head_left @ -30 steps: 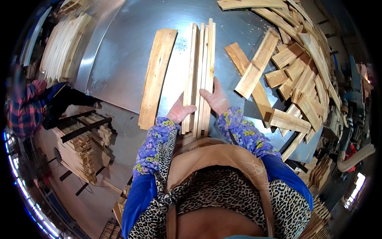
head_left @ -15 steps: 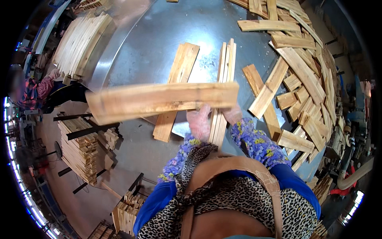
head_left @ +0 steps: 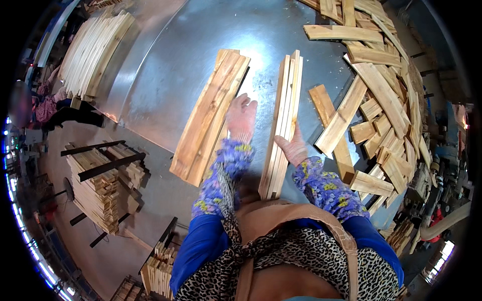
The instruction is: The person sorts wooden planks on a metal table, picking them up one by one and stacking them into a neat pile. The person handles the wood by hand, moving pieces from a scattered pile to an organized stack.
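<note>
Sheet metal covers our table (head_left: 165, 75), with loose offcuts (head_left: 381, 95) heaped along its right side. Our left hand (head_left: 241, 118) lies flat, fingers spread wide and holding nothing, just beside the broad planks (head_left: 211, 115). Our right hand (head_left: 292, 147) presses, open-palmed, against the right edge of the bundle of thin strips (head_left: 282, 120) (standing on edge between both hands).

Wooden slats (head_left: 284, 125) on metal table (head_left: 186, 55)
</note>
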Demonstrator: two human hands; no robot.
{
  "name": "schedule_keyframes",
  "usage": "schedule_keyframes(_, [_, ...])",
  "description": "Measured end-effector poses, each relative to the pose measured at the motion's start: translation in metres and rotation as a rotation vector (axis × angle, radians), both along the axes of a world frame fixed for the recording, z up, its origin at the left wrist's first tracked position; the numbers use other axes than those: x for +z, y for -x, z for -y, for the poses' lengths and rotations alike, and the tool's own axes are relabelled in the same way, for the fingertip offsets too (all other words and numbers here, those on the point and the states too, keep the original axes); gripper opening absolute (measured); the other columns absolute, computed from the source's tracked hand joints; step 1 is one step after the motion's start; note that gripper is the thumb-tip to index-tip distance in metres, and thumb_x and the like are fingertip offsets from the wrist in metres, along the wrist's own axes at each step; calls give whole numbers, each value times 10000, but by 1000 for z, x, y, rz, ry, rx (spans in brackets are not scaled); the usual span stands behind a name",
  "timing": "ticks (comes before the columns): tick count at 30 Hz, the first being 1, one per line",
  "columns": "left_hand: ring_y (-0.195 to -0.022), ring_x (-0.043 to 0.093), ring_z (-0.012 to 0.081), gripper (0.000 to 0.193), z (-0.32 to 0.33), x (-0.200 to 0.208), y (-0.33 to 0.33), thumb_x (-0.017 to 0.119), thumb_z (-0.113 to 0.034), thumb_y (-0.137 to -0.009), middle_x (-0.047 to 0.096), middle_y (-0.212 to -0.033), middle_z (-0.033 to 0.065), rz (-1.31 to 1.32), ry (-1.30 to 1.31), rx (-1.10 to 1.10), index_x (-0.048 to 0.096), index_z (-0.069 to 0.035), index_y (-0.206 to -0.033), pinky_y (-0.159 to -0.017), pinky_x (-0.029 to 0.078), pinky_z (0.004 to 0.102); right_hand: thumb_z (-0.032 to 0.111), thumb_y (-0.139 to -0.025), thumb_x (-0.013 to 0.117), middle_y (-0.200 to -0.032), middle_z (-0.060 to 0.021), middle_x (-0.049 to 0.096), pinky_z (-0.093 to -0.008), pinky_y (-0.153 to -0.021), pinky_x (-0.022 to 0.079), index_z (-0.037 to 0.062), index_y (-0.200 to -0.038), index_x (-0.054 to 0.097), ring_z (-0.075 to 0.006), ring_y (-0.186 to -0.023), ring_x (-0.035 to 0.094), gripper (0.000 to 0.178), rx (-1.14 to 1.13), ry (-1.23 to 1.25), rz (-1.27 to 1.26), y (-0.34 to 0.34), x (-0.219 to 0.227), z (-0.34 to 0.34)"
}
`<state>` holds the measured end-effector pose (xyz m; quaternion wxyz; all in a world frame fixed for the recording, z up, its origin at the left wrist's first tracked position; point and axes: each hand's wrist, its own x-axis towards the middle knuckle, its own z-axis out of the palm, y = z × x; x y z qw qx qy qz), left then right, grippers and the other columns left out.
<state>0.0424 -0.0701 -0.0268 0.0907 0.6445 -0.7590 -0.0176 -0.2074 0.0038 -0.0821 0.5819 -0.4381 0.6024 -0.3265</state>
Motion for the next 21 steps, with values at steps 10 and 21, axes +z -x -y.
schedule_keyframes(10, [-1487, 442, 452, 1220, -59, 58, -43, 897, -530, -736, 294, -1738, 235, 12, -594, 611, 301, -135, -1724, -1219, 397, 541, 428, -850, 922, -1661, -351, 425, -491, -1310, 349, -80, -1705, 252, -460, -1570, 409, 1199, 17, -40, -229, -66, 29, 0])
schedule_keyframes(21, [-1587, 338, 440, 1137, -21, 47, -110, 828, -464, -839, 224, -1809, 180, 286, -570, 548, 225, -188, -1762, -1267, 325, 593, 478, -819, 916, -1571, -356, 483, -514, -1275, 397, -19, -1710, 272, -496, -1485, 467, 1206, 50, 48, -377, -147, 14, 8])
